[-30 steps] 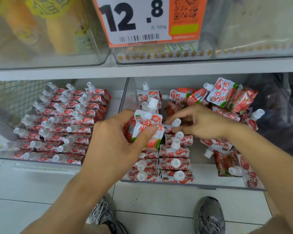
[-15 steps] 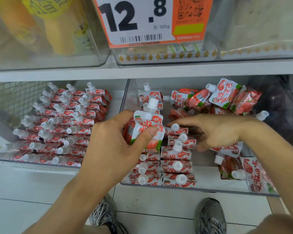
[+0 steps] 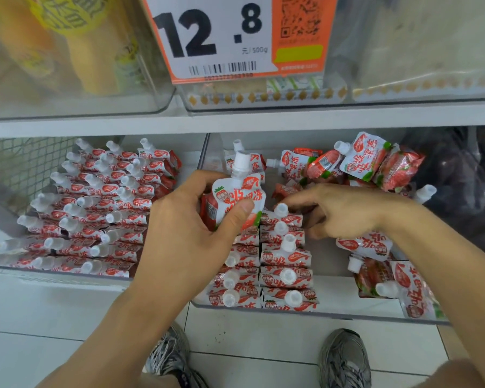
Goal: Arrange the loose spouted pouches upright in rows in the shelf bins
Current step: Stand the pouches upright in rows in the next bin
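Observation:
My left hand (image 3: 185, 236) grips a white and red strawberry spouted pouch (image 3: 235, 200) upright, thumb across its front, above the left row of the right bin (image 3: 347, 315). Two rows of upright pouches (image 3: 286, 275) stand in that bin's left half. My right hand (image 3: 345, 211) reaches in from the right, its fingertips at the cap of the rearmost pouch in the second row. It holds nothing that I can see. Loose pouches lie piled at the bin's back right (image 3: 361, 161) and front right (image 3: 389, 287). The left bin (image 3: 67, 275) holds several tidy rows (image 3: 95, 208).
A shelf edge (image 3: 235, 119) runs just above the bins, with a large price tag (image 3: 216, 37) and clear upper bins over it. A dark bag (image 3: 459, 177) fills the far right. Below are the tiled floor and my two shoes (image 3: 345, 357).
My right hand has shifted a little right and back over the second row, fingers spreading slightly. My left hand keeps the same pouch almost still.

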Demonstrator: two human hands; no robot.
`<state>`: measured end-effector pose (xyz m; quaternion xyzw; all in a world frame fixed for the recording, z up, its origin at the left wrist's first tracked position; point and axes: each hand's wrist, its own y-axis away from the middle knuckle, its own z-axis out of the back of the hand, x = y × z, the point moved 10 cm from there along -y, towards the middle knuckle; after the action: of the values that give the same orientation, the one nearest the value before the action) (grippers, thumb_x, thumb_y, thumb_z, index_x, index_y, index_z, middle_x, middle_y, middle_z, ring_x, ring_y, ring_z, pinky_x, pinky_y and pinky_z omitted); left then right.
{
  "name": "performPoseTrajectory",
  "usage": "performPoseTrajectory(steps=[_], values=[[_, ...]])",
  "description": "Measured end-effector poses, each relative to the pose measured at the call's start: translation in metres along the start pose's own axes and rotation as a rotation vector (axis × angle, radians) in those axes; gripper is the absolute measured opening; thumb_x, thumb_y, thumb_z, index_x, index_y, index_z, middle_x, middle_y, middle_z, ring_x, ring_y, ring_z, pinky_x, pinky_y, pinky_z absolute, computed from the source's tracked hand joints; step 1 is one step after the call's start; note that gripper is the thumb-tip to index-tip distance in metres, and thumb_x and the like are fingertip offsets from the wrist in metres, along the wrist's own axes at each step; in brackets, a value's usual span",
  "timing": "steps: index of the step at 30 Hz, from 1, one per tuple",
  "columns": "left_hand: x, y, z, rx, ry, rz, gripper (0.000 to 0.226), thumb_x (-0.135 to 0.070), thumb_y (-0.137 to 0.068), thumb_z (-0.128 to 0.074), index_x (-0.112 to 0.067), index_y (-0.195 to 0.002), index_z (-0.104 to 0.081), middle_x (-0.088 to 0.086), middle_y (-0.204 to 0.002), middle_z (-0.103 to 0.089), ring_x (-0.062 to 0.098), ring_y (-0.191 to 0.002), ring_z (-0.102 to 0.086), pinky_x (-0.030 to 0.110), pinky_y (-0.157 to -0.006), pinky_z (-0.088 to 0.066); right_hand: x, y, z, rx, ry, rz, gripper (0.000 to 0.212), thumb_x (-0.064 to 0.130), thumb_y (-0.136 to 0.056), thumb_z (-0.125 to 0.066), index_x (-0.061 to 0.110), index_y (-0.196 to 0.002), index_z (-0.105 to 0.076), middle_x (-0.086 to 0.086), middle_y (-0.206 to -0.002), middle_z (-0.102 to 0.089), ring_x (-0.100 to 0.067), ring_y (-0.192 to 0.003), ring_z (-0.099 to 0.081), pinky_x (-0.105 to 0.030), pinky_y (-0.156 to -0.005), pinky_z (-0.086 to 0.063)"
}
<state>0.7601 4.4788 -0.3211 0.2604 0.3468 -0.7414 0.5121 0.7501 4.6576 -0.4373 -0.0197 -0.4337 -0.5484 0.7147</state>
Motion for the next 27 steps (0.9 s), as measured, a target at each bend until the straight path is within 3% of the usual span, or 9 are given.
performPoseTrajectory(steps=[2,6,7,12,17,21,24,25,27], values=[[-0.001,-0.001,-0.001,-0.003,-0.004,0.003,0.030,-0.041,-0.077,-0.072,-0.027,-0.102,-0.064,-0.018,-0.060,-0.062,0.002,-0.046,-0.055,0.003,-0.044,-0.033,0.001,0.009,0.004,-0.004,-0.011,0.011,0.063,-0.001,-0.090,-0.060,0.044,-0.134,-0.054,0.027,-0.129,-0.058,0.017,-0.096,-0.059,-0.018,-0.092,-0.049],[-0.001,-0.001,-0.004,0.010,-0.014,0.009,0.030,-0.037,-0.078,-0.073,-0.028,-0.104,-0.062,-0.022,-0.061,-0.061,0.000,-0.045,-0.054,0.001,-0.044,-0.032,-0.003,0.022,0.071,-0.568,-0.021,0.015,0.042,0.008,-0.087,-0.070,0.032,-0.121,-0.063,0.013,-0.114,-0.066,0.004,-0.097,-0.062,-0.019,-0.088,-0.048],[-0.001,0.000,-0.005,0.011,-0.015,0.009,0.030,-0.037,-0.078,-0.073,-0.028,-0.104,-0.062,-0.022,-0.064,-0.062,0.000,-0.046,-0.055,0.001,-0.045,-0.033,-0.002,0.017,0.073,-0.601,0.014,0.023,0.041,0.009,-0.086,-0.072,0.030,-0.121,-0.063,0.009,-0.114,-0.067,-0.001,-0.100,-0.062,-0.021,-0.089,-0.049],[0.000,0.002,-0.003,0.020,0.008,0.014,0.028,-0.038,-0.077,-0.071,-0.033,-0.102,-0.060,-0.026,-0.066,-0.063,-0.001,-0.048,-0.055,0.003,-0.045,-0.033,-0.008,-0.027,0.031,-0.346,0.329,-0.035,0.067,0.011,-0.087,-0.068,0.034,-0.145,-0.042,0.002,-0.149,-0.044,-0.019,-0.137,-0.039,-0.032,-0.111,-0.032],[-0.002,0.004,-0.003,0.038,-0.003,-0.013,0.030,-0.033,-0.078,-0.073,-0.028,-0.105,-0.062,-0.024,-0.057,-0.058,-0.007,-0.047,-0.052,0.000,-0.045,-0.031,-0.014,-0.028,0.029,-0.321,0.360,-0.091,0.071,0.012,-0.091,-0.063,0.038,-0.149,-0.032,-0.002,-0.152,-0.040,-0.023,-0.139,-0.037,-0.035,-0.111,-0.035],[-0.002,0.006,-0.001,0.045,0.007,-0.017,0.031,-0.033,-0.078,-0.073,-0.028,-0.106,-0.062,-0.021,-0.066,-0.061,-0.008,-0.048,-0.053,0.000,-0.046,-0.032,-0.009,-0.006,0.042,-0.387,0.196,-0.053,0.062,0.009,-0.092,-0.064,0.037,-0.143,-0.043,0.004,-0.141,-0.053,-0.018,-0.126,-0.051,-0.024,-0.095,-0.040],[-0.002,0.007,0.001,0.046,0.006,-0.017,0.032,-0.032,-0.078,-0.074,-0.025,-0.108,-0.063,-0.020,-0.067,-0.062,-0.007,-0.047,-0.053,0.000,-0.046,-0.033,-0.001,0.012,0.056,-0.465,-0.060,0.022,0.076,-0.006,-0.090,-0.059,0.044,-0.143,-0.038,0.015,-0.128,-0.056,0.002,-0.116,-0.052,-0.002,-0.087,-0.036],[-0.001,0.007,0.001,0.047,0.002,-0.015,0.033,-0.033,-0.078,-0.074,-0.025,-0.108,-0.063,-0.020,-0.071,-0.064,-0.009,-0.051,-0.055,0.000,-0.048,-0.035,0.004,0.015,0.058,-0.471,-0.141,0.055,0.082,-0.010,-0.088,-0.059,0.048,-0.142,-0.039,0.018,-0.126,-0.055,0.008,-0.113,-0.052,-0.001,-0.085,-0.038],[0.001,0.006,0.000,0.051,-0.003,-0.005,0.034,-0.035,-0.078,-0.073,-0.026,-0.109,-0.063,-0.020,-0.078,-0.067,-0.010,-0.059,-0.059,0.001,-0.052,-0.038,0.011,0.016,0.056,-0.439,-0.213,0.085,0.079,-0.013,-0.082,-0.061,0.047,-0.132,-0.050,0.013,-0.128,-0.059,0.003,-0.115,-0.056,-0.008,-0.092,-0.042]])
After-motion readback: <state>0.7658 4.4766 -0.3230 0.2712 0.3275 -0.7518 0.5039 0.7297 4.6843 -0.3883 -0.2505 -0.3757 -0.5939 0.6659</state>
